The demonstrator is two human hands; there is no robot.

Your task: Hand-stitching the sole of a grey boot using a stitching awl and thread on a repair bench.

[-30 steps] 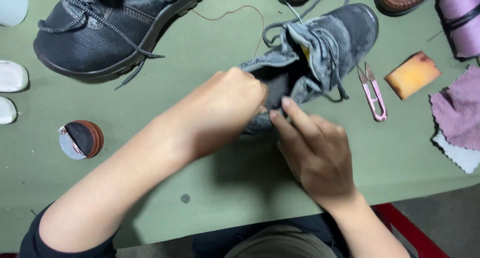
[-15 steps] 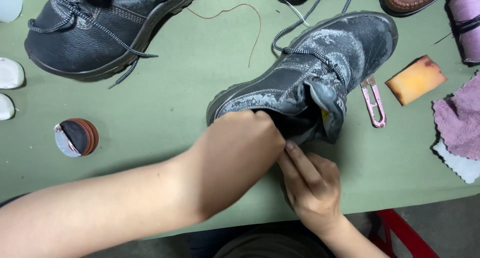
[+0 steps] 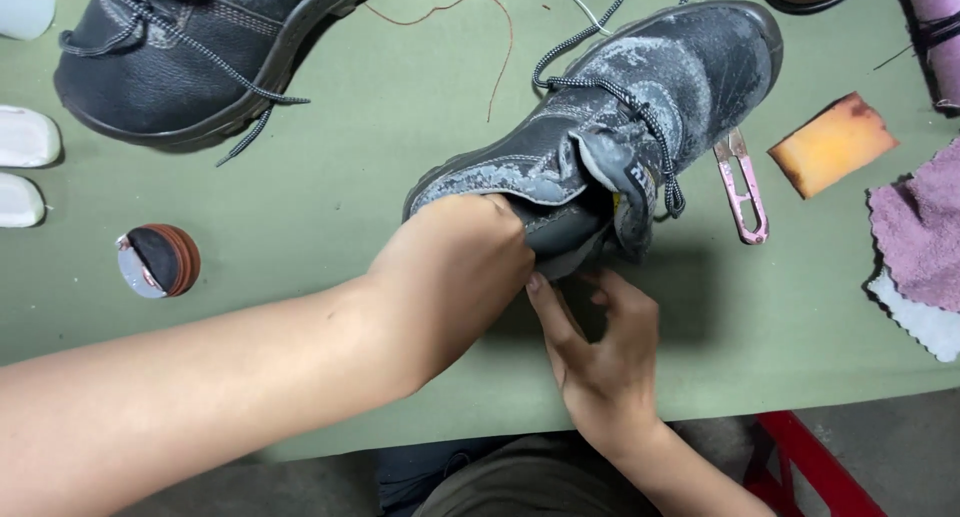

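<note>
A dusty grey boot (image 3: 640,107) lies on its side on the green table (image 3: 330,177), toe toward the far right, laces loose. My left hand (image 3: 455,277) is pushed into the boot's opening at the heel end, fingers hidden inside. My right hand (image 3: 600,347) is just below the opening, fingers touching the collar and tongue from underneath.
A second black boot (image 3: 200,47) sits at the far left. An open round polish tin (image 3: 158,261), pink thread snips (image 3: 742,185), an orange sponge (image 3: 830,145), a purple cloth (image 3: 918,232), a loose thread (image 3: 480,27) and white objects (image 3: 25,137) lie around.
The grey boot was turned onto its side with the toe to the far right. My left hand went deeper into its opening, and my right hand dropped below the collar.
</note>
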